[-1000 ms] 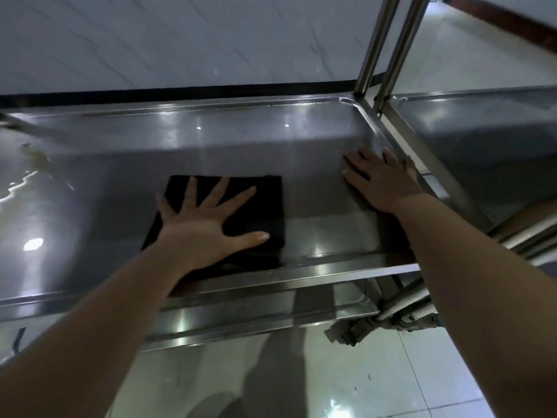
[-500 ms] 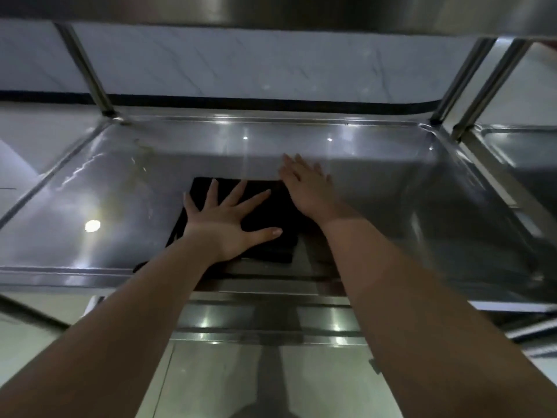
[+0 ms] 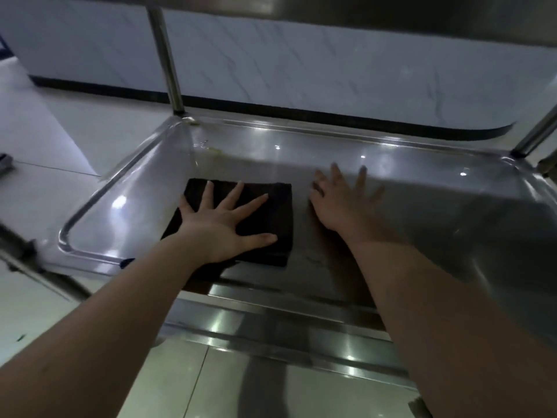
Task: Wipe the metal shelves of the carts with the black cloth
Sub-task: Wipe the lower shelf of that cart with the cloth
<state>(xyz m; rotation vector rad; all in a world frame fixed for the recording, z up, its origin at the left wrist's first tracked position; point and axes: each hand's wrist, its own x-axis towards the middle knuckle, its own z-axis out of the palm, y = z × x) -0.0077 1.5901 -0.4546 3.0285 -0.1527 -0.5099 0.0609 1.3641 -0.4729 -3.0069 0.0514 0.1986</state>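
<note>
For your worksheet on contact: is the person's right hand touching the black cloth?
Apart. The head view shows a strip of bare metal shelf between the right hand and the black cloth.

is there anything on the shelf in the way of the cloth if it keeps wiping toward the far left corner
Nothing solid shows there. The left hand lies flat on the black cloth, and the metal shelf between it and the far left corner is bare except for a yellowish smear near the upright post. The right hand rests beside the cloth, on its other side.

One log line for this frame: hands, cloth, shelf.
left hand: flat on cloth | right hand: flat on bare shelf, beside cloth | residue near far-left corner
</note>
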